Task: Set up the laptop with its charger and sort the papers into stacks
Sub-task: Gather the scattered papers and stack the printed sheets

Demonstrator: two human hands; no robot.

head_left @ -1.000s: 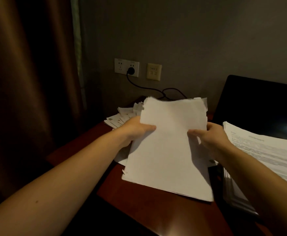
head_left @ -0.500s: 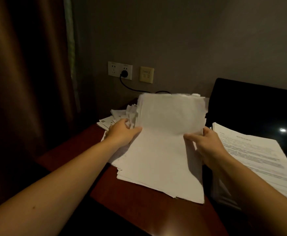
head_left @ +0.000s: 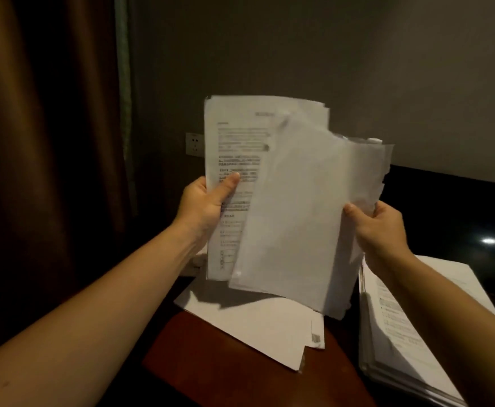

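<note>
My left hand point(head_left: 203, 205) grips a printed bundle of papers point(head_left: 234, 148) by its left edge and holds it upright above the desk. My right hand point(head_left: 379, 227) grips a blank-faced bundle of sheets point(head_left: 302, 210) by its right edge; it overlaps the printed one in front. More loose papers point(head_left: 258, 321) lie flat on the desk under them. A stack of printed pages point(head_left: 399, 324) rests at the right, over the open laptop, whose dark screen point(head_left: 451, 212) rises behind. The charger cable is hidden behind the raised sheets.
A white wall socket point(head_left: 194, 143) shows left of the raised papers. A brown curtain point(head_left: 49, 142) hangs along the left. The reddish wooden desk point(head_left: 211, 365) ends near me in a rounded edge.
Both hands have lifted the sheets off the desk and stood them upright. The pile has split into a printed bundle in the left hand and a blank-faced one in the right.
</note>
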